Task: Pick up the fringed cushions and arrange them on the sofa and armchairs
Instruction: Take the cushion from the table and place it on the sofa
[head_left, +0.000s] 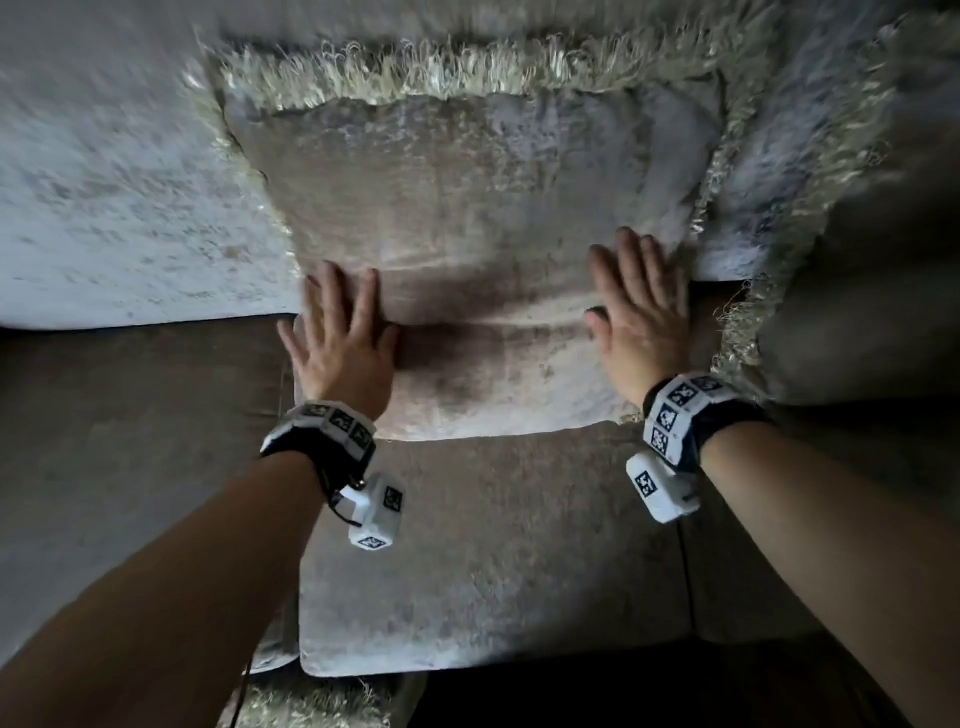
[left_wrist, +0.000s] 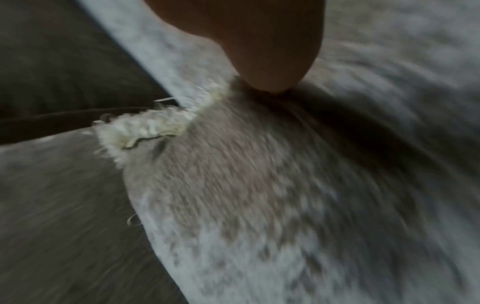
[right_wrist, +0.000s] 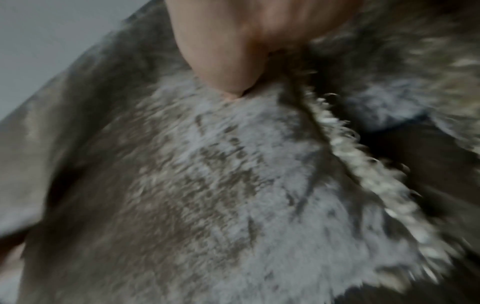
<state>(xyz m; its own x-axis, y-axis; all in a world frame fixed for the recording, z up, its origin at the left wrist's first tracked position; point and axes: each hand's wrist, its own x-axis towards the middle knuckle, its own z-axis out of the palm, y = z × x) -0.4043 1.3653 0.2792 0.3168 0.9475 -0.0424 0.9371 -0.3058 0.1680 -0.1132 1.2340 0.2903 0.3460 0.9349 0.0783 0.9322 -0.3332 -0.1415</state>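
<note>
Velvety grey-beige fabric is filling the head view: you are pressing a fringed cushion (head_left: 467, 249) against the sofa backrest (head_left: 119, 197), its lower edge resting on the seat cushion (head_left: 493, 545). Your left hand (head_left: 343, 338) is lying flat on its lower left part and your right hand (head_left: 641, 312) on its lower right, fingers straight and slightly spread, gripping nothing. A second fringed cushion (head_left: 852, 249) is leaning just beside it on the right.

In the left wrist view, blurred, one fingertip (left_wrist: 270, 67) is pressing into the pile beside the cream fringe (left_wrist: 145, 129); the other fingers are out of view.

In the right wrist view, also blurred, your thumb (right_wrist: 223, 67) is pressing the cushion face near its fringe (right_wrist: 363, 168).

You are likely seating and smoothing this cushion. Next, lift both palms away gently so that it keeps leaning, then go for another cushion.
</note>
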